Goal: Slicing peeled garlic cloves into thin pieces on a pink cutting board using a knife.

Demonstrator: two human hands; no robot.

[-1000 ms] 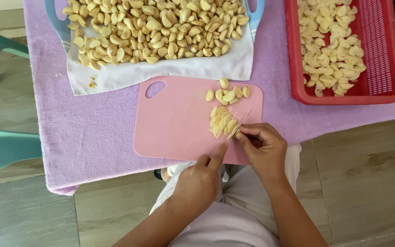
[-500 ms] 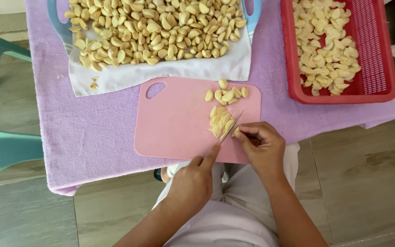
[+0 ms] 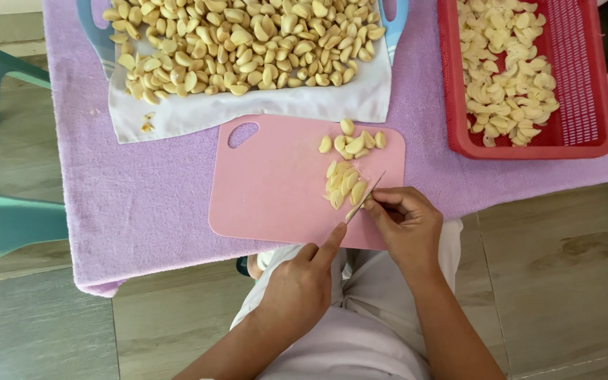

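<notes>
From the head view, a small knife [image 3: 365, 198] is pinched in the right hand [image 3: 406, 229], fingers closed round its handle, blade angled up-left into a little pile of sliced garlic [image 3: 344, 185]. The left hand [image 3: 297, 288] is loosely curled, index finger stretched out to the near edge of the pink cutting board [image 3: 269, 183], nothing gripped. Plenty of bare board is left open to the left of both hands. A few whole cloves [image 3: 352, 141] are parked just beyond the pile. The board is laid on a purple towel [image 3: 142, 190] over a table, wood-look floor around it. Farther up, peeled garlic [image 3: 241, 42] is heaped on a white cloth [image 3: 248, 109]. Up-right of the right hand, a red basket [image 3: 585, 91] is filled with cut pieces.
</notes>
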